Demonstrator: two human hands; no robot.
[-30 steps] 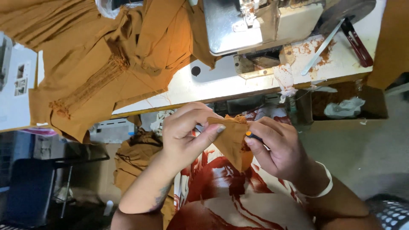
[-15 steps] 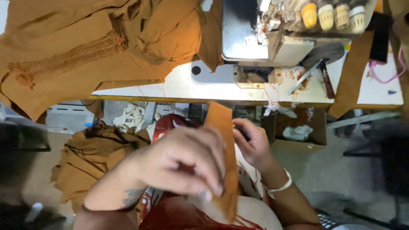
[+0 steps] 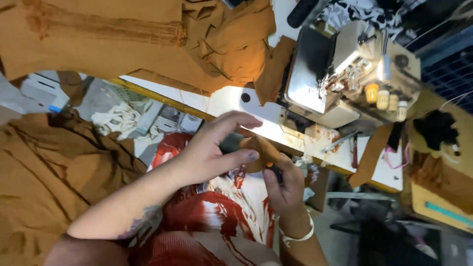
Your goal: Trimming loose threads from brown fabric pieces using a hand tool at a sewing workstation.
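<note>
Hands: left hand (image 3: 217, 150) and right hand (image 3: 286, 184) pinch brown cloth piece (image 3: 258, 150), below sewing machine (image 3: 340, 74).
Risk: loose pinch may drop it.

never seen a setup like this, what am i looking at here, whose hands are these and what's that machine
The picture comes from a camera worn on a person's head, looking down at their own two bare hands over their lap. The left hand and the right hand both pinch a small brown cloth piece between them. Something small and dark sits in the right hand; I cannot tell what. Ahead is a white sewing table with a grey sewing machine on it. A pile of brown fabric lies across the table's left part, and more brown cloth is heaped beside the person's left arm.
</note>
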